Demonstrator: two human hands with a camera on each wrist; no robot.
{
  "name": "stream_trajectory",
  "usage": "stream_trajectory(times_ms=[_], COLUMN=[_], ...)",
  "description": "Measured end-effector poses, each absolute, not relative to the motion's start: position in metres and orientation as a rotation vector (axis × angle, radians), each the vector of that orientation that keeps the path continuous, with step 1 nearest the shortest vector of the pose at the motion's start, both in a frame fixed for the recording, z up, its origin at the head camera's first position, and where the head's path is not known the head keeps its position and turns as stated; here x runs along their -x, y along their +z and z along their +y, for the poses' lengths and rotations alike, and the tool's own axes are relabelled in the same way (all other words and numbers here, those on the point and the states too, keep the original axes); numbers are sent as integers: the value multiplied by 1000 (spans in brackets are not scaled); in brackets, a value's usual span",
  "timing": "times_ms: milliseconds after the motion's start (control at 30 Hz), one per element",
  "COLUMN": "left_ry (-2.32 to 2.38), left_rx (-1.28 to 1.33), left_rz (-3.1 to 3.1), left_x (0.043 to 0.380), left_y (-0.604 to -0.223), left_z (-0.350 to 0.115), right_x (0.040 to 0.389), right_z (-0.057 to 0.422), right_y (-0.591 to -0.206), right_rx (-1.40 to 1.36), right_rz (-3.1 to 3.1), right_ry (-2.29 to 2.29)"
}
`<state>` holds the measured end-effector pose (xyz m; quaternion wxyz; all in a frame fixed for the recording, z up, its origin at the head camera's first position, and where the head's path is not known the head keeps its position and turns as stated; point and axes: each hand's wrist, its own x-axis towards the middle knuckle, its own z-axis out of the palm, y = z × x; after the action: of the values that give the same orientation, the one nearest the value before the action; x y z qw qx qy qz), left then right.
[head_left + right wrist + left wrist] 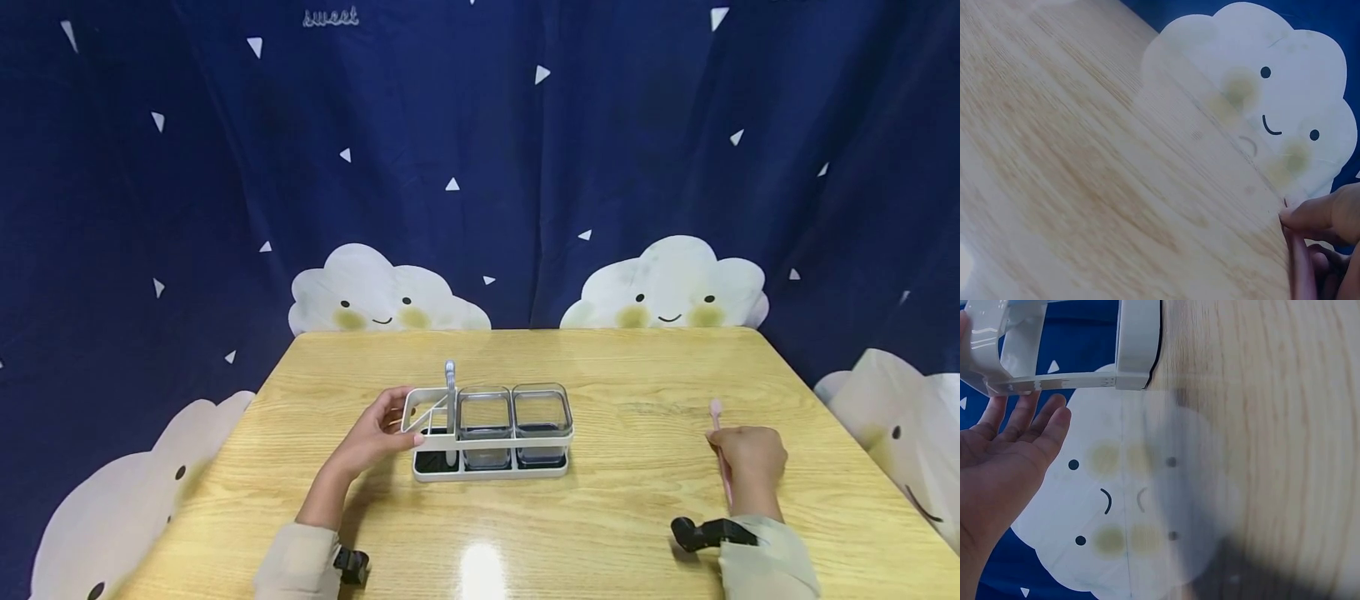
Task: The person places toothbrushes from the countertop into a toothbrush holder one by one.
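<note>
A white toothbrush holder [517, 444] stands left of the table's middle, with a slotted section at its left end. My left hand [372, 439] holds that end, the thumb over the front rail and the fingers at the back corner. In the left wrist view, the fingers [1029, 422] reach along the holder's white frame [1138, 344]. A grey-blue toothbrush [451, 400] stands upright in the slotted section. Far to the right, my right hand [750, 462] pinches a pink toothbrush [724, 471], its head pointing away from me. The right wrist view shows its handle [1300, 269] partly hidden by the fingers.
Two clear square cups sit side by side in the holder, a left cup [484, 414] and a right cup [542, 410]. The wooden table [630, 500] ends at a dark blue curtain [480, 208] with white clouds. Black camera mounts [712, 534] sit at both wrists.
</note>
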<state>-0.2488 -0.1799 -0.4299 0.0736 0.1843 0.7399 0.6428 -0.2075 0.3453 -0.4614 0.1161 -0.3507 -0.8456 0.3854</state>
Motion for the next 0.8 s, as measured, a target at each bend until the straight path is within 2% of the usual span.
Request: stream_trajectory(times_ms=[300,800], left_ry=[1926,1917], left_rx=[-565,-556], left_rz=[2226,2229], left_x=[249,248], left_y=[-431,-430], left_z=[-181,-181], right_x=[209,202], right_z=[343,343], right_y=[-465,-457], right_rx=[1089,1014], right_rz=[-2439,-2405], right_ry=[1117,1208])
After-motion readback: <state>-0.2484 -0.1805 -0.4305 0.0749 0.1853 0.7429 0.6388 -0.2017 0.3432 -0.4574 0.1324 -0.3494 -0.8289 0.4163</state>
